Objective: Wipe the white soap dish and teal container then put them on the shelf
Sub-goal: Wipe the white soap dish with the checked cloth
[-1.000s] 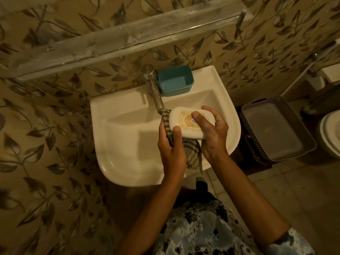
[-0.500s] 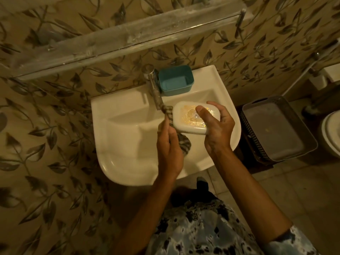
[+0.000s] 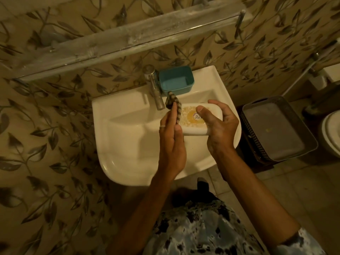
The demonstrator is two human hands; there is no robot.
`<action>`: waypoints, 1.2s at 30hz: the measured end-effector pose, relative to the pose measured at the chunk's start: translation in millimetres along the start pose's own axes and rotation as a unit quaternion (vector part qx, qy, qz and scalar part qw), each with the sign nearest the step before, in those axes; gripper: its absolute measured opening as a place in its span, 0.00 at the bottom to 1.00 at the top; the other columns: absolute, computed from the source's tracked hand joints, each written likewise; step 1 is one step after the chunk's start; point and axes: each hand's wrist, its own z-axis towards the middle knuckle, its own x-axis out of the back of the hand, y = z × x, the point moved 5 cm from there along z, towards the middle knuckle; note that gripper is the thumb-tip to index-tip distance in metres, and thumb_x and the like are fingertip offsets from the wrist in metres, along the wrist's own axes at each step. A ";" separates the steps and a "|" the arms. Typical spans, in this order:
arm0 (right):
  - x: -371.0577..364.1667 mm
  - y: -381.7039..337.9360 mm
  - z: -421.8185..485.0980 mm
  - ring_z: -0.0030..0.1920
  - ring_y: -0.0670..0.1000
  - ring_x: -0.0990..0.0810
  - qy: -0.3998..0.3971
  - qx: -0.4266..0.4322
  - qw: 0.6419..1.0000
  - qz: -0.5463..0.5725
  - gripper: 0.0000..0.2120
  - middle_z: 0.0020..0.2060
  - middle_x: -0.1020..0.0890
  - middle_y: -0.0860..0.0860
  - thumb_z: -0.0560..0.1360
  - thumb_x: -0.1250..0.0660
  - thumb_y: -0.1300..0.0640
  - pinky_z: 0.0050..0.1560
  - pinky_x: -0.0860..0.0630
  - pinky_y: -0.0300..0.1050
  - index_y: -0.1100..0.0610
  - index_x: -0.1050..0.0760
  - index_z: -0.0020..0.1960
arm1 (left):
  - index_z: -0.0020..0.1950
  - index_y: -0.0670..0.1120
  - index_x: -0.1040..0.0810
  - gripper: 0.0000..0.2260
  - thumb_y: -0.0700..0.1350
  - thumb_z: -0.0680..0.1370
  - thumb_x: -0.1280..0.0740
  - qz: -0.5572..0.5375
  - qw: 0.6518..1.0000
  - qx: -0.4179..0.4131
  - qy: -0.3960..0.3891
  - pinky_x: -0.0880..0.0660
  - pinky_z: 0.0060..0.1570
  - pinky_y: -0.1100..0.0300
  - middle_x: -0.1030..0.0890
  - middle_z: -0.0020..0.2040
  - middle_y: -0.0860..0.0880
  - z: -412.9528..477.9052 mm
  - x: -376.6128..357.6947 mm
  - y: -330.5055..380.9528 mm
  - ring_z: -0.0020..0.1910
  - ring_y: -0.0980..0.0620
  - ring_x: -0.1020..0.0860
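My right hand (image 3: 219,126) grips the white soap dish (image 3: 195,131) over the sink basin, thumb on its yellow patterned top. My left hand (image 3: 172,142) holds a checked cloth (image 3: 175,107) against the dish's left end; the cloth sticks up past my fingers. The teal container (image 3: 176,82) stands empty on the sink's back rim, right of the tap (image 3: 154,89). A glass shelf (image 3: 128,39) runs along the wall above the sink.
The white sink (image 3: 128,144) juts from a leaf-patterned tiled wall. A dark plastic basket (image 3: 276,129) sits on the floor to the right. A toilet (image 3: 331,133) shows at the right edge.
The cloth has slid from under the dish up along its left end, and my left hand has straightened. The dish has shifted slightly up and right.
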 end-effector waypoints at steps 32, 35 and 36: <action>-12.3 8.6 -35.1 0.64 0.57 0.22 -0.116 -0.150 0.947 0.259 0.28 0.65 0.22 0.56 0.76 0.43 0.38 0.56 0.21 0.51 0.49 0.34 0.73 | 0.67 0.49 0.31 0.16 0.38 0.83 0.49 -0.076 0.994 0.037 -0.068 0.23 0.55 0.57 0.22 0.57 0.49 46.3 34.6 27.4 0.54 0.58 0.22; -15.9 11.5 -37.7 0.71 0.59 0.30 -0.183 -0.222 0.909 0.301 0.31 0.70 0.28 0.57 0.76 0.45 0.40 0.72 0.37 0.61 0.51 0.37 0.75 | 0.65 0.52 0.30 0.16 0.38 0.82 0.49 -0.012 0.993 -0.021 -0.119 0.25 0.53 0.64 0.22 0.55 0.51 51.1 33.6 43.8 0.52 0.60 0.22; -17.7 13.6 -40.5 0.72 0.60 0.33 -0.208 -0.245 0.897 0.302 0.30 0.71 0.29 0.58 0.77 0.45 0.41 0.74 0.43 0.64 0.53 0.36 0.75 | 0.65 0.52 0.30 0.16 0.38 0.82 0.49 0.005 0.991 -0.023 -0.133 0.25 0.54 0.64 0.22 0.56 0.50 54.3 33.1 46.2 0.53 0.59 0.22</action>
